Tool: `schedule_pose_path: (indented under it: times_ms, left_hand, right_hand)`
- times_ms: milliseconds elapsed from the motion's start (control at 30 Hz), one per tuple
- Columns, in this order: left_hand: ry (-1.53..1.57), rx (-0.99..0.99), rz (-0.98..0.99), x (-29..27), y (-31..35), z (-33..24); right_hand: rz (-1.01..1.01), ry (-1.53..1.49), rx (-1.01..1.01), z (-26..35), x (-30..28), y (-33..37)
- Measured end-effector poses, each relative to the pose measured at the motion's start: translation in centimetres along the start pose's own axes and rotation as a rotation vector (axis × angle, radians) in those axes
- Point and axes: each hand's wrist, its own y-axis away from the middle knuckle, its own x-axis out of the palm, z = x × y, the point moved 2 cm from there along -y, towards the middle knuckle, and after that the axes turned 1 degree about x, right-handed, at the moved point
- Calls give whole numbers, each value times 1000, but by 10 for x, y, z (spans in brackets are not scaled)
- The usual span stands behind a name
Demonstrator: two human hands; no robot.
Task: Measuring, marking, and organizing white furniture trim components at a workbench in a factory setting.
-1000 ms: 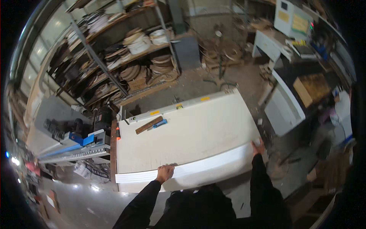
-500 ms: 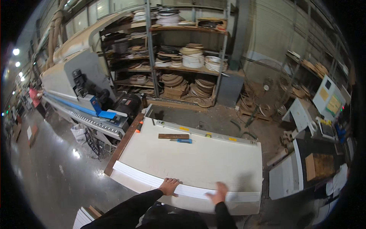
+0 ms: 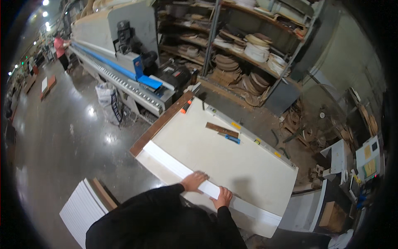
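Note:
Long white strips (image 3: 168, 160) lie bundled along the near side of a pale table (image 3: 199, 145). My left hand (image 3: 195, 181) is closed over them near the middle, its fingers across the top. Just right of it, my right hand (image 3: 222, 198) grips the end of the upper strips, fingers wrapped over the edge. Beyond my right hand, a flatter white strip (image 3: 257, 213) continues to the table's right end. Farther back on the table are a brown wooden strip (image 3: 222, 129), a blue utility knife (image 3: 231, 138) and a long metal spirit level (image 3: 248, 136).
An orange-and-black tool (image 3: 186, 106) lies at the table's far left corner, by its brown edge board (image 3: 159, 126). A long machine (image 3: 120, 68) stands beyond. White panels (image 3: 85, 211) are stacked at lower left. Shelves (image 3: 253, 62) hold coiled rolls. A person (image 3: 61, 50) stands far left.
The view has turned, shifting the table within it. My right hand has come closer to my left and now grips the strips' end; earlier it was blurred over them farther right.

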Motion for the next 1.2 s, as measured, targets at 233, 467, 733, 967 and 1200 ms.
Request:
schedule_pose_path:
  times_ms: [233,467,733,967,1200]
  left_hand:
    - [-66,-161,-69,-63,98,143]
    - [-199,-535,-204,-113,167,248]
    - [-153,-701,-335,-109,161,253]
    - [88,-214,-184,-106,117,207]
    - [-33,-9,-44,-106,114,187]
  right_hand:
    - [59,32,96,9,3,0]
    - [157,23,190,16,4,2]
    - [150,9,148,4,15,-1]
    - [148,50,211,9,14,-2]
    - [153,131,230,22,16,-7]
